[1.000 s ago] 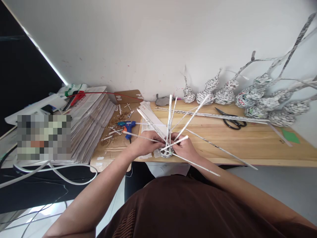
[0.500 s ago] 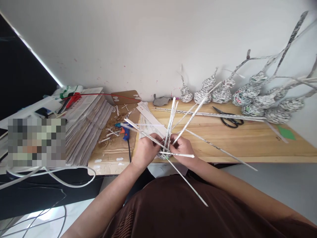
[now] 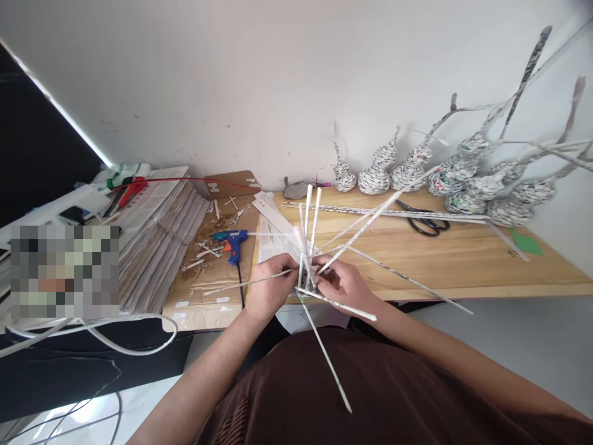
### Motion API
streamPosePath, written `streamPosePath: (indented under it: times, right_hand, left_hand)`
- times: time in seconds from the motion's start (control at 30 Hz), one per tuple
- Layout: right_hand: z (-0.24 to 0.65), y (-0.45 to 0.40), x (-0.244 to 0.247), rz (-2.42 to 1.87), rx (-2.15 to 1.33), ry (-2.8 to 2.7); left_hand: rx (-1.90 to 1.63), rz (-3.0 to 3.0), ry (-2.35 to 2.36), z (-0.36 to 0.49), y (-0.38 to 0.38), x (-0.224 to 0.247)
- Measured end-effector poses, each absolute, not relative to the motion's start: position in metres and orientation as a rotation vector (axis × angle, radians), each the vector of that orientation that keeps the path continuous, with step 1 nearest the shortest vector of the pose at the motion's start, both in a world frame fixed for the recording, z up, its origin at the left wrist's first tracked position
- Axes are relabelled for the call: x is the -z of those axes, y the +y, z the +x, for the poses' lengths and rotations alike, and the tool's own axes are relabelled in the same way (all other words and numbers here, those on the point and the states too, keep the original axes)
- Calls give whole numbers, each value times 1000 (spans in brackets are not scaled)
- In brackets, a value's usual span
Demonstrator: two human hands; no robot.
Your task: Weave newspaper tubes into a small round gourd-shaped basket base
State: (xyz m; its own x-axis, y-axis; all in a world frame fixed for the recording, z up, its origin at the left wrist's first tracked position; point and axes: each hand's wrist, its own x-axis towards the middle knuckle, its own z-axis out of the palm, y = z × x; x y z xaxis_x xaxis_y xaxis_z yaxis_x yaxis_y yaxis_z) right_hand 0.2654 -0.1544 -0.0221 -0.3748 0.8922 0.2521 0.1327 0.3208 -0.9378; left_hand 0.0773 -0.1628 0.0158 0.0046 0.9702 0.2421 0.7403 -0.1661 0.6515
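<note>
Between my hands, at the table's front edge, is a small woven paper base (image 3: 302,292) with rolled newspaper tubes (image 3: 359,236) sticking out in several directions. My left hand (image 3: 271,285) is closed at its left side, pinching a thin paper tube (image 3: 248,283) that points left. My right hand (image 3: 341,281) is closed at the other side, thumb and fingers on a paper tube close to the base. Some tubes stand upright, while one (image 3: 327,355) slants down over the brown shirt. The fingers hide much of the weave.
Finished gourd-shaped paper weavings (image 3: 374,179) line the wall. Black scissors (image 3: 424,221) and long paper tubes (image 3: 343,210) lie behind my hands. A blue glue gun (image 3: 234,242) rests on cardboard (image 3: 204,293) among scraps; a paper stack (image 3: 171,241) stands left.
The tube that pointed up-left past my left hand now lies lower and points left. One upright tube has tipped toward me, and the front tubes have swung downward.
</note>
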Motion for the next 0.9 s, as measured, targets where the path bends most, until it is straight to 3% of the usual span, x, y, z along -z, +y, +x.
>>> streamPosePath:
  times: [0.27, 0.6, 0.9]
  right_hand:
    - [268, -145, 21, -1054, -1420, -1465]
    - [259, -148, 20, -1201, -1122, -1562]
    - [267, -148, 18, -1239, -1310, -1596]
  left_hand:
    - [-914, 2020, 1653, 82, -170, -19]
    - [-913, 1939, 1658, 81, -171, -15]
    - [-986, 1980, 1609, 81, -170, -15]
